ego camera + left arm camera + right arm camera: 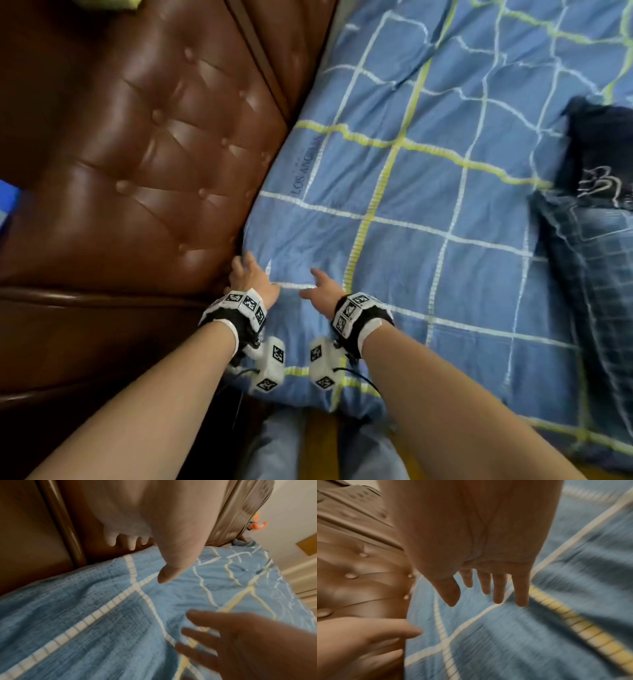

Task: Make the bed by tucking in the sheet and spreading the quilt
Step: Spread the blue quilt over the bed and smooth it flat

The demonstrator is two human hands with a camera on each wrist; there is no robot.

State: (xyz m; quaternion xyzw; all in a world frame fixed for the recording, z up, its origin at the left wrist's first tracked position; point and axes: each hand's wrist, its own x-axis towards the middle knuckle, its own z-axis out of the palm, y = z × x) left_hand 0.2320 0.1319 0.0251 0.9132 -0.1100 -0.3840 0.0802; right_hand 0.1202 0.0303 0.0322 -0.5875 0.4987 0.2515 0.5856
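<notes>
A blue sheet with a white and yellow grid covers the bed and reaches the brown tufted headboard. My left hand hovers at the sheet's corner beside the headboard, fingers straight and spread, holding nothing. My right hand is just to its right over the sheet, fingers also straight. In the left wrist view the left hand hangs above the sheet edge. The right wrist view shows the right hand open over the sheet. A dark blue plaid quilt lies bunched at the right.
The headboard's padded side rail runs along the left. My legs in grey trousers stand at the bed's corner on a wooden floor. A dark garment with white print lies on the quilt.
</notes>
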